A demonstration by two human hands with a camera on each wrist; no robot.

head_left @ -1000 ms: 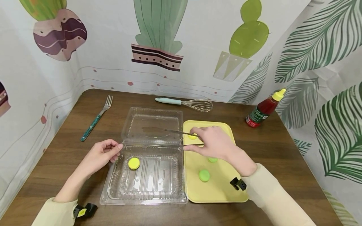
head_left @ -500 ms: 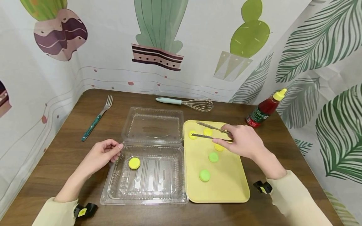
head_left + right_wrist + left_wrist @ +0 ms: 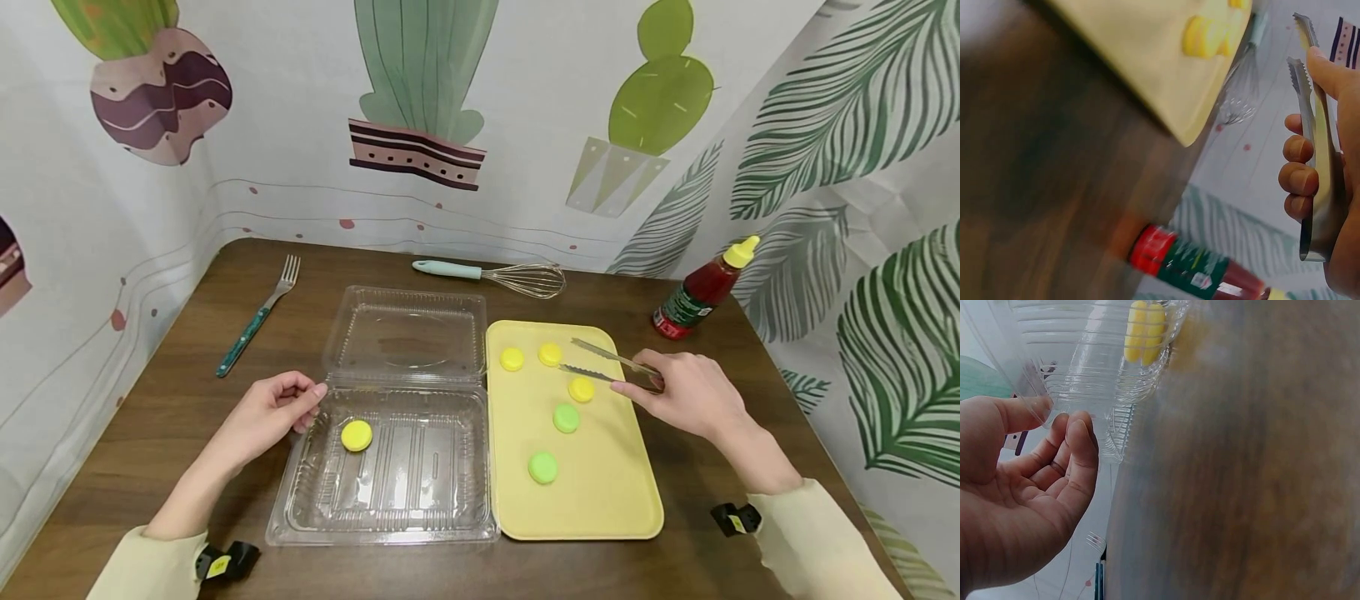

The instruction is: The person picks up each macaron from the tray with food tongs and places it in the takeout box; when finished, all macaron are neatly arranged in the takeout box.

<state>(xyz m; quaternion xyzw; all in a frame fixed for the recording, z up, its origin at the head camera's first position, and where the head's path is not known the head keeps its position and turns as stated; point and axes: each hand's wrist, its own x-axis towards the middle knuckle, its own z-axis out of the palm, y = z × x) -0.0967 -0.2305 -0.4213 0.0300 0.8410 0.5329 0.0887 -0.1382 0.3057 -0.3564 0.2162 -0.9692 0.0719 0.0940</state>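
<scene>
My left hand [image 3: 273, 412] pinches the rim of a clear plastic clamshell container [image 3: 382, 533] at its left side, near the hinge; the left wrist view shows thumb and fingertips at that edge. The container lies with its lid [image 3: 408, 300] laid back. One yellow macaron [image 3: 356, 435] sits in its base. My right hand [image 3: 693, 392] grips metal tongs [image 3: 1322, 181], whose spread arms have nothing between their tips, above the yellow tray [image 3: 600, 508]. On this tray lie three yellow macarons [image 3: 512, 359] and two green macarons [image 3: 543, 467].
A fork [image 3: 258, 321] with a teal handle lies at the left. Behind the container is a whisk [image 3: 517, 277]. A red sauce bottle [image 3: 701, 292] with a yellow cap stands at the back right. Patterned cloth [image 3: 300, 100] hangs behind the wooden table [image 3: 720, 367].
My right hand and the tongs have moved right, from the container's edge to the tray's right side, uncovering the macarons. My left hand has stayed at the container's rim.
</scene>
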